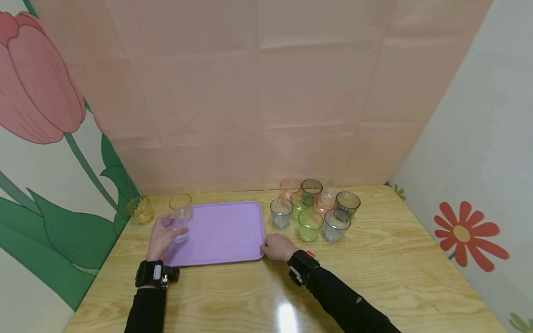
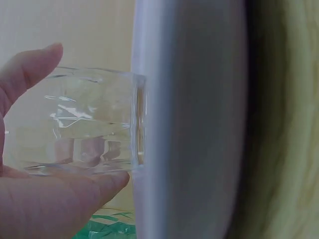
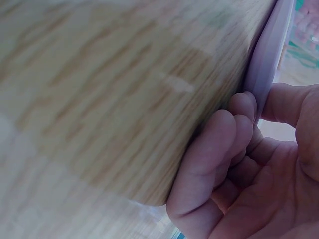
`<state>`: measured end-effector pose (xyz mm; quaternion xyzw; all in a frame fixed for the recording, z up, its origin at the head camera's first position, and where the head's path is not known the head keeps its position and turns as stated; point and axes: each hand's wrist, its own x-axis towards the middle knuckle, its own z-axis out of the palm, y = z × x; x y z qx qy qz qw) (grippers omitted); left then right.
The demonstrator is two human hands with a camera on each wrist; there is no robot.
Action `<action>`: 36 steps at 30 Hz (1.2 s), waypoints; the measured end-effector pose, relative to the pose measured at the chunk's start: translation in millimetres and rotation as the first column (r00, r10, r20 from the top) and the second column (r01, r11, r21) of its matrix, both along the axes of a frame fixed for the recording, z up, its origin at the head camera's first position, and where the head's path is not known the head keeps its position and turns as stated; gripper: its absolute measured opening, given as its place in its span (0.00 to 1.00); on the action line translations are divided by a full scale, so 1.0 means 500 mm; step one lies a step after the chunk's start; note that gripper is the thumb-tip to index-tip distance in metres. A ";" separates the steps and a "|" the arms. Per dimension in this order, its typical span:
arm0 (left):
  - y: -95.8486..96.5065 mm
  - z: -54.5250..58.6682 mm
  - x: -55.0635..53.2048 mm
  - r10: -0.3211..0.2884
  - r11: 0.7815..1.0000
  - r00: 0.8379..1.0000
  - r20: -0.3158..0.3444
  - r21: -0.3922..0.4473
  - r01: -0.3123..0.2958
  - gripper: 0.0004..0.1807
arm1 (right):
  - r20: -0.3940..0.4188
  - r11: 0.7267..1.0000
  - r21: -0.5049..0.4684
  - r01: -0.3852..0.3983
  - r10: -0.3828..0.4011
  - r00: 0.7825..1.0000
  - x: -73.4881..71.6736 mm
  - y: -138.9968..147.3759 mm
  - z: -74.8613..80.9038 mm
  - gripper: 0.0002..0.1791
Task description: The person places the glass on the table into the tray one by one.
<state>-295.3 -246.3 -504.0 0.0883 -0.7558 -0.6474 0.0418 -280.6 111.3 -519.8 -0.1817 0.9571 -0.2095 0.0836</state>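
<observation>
A clear glass tumbler (image 1: 181, 235) is held between the thumb and fingers of my left hand (image 1: 159, 237), over the left end of a purple tray (image 1: 225, 233). In the left wrist view the tumbler (image 2: 94, 117) has its base right at the tray's surface beside the rim. My right hand (image 1: 278, 247) pinches the tray's near right corner. The right wrist view shows the thumb on one side of the tray's rim (image 3: 262, 67) and curled fingers on the other. Two yellowish glasses, one at the far left (image 1: 140, 212) and one behind the tumbler (image 1: 181, 201), stand near my left hand.
Right of the tray several coloured glasses stand close together, among them a green glass (image 1: 310, 226), a blue glass (image 1: 281, 213) and a dark glass (image 1: 348, 202). The wooden table (image 1: 225, 296) meets a pink-covered backdrop (image 1: 258, 115) at the rear.
</observation>
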 end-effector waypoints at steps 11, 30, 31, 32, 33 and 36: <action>-0.001 -0.010 0.001 -0.016 1.000 1.000 -0.013 -0.022 0.015 0.50 | -0.006 0.999 -0.030 -0.020 0.020 1.000 0.007 0.002 0.007 0.19; -0.001 -0.009 0.001 -0.014 0.997 1.000 -0.005 -0.079 0.014 0.50 | -0.009 1.000 -0.026 -0.013 0.012 1.000 0.005 0.003 0.005 0.19; -0.001 -0.009 0.002 -0.012 0.997 1.000 -0.005 -0.080 0.012 0.50 | -0.008 1.000 -0.023 -0.013 0.012 1.000 0.004 0.003 0.004 0.19; -0.001 -0.008 0.002 -0.012 0.997 1.000 -0.005 -0.082 0.011 0.50 | -0.005 1.000 -0.021 -0.010 0.010 1.000 0.004 0.002 0.003 0.19; -0.001 -0.009 0.002 -0.010 0.997 1.000 -0.004 -0.083 0.010 0.50 | 0.001 1.000 -0.024 -0.005 0.005 1.000 0.003 0.002 0.002 0.20; -0.001 -0.009 0.003 -0.009 0.997 1.000 -0.002 -0.082 0.009 0.50 | 0.004 1.000 -0.018 0.000 0.000 1.000 0.002 0.001 0.000 0.19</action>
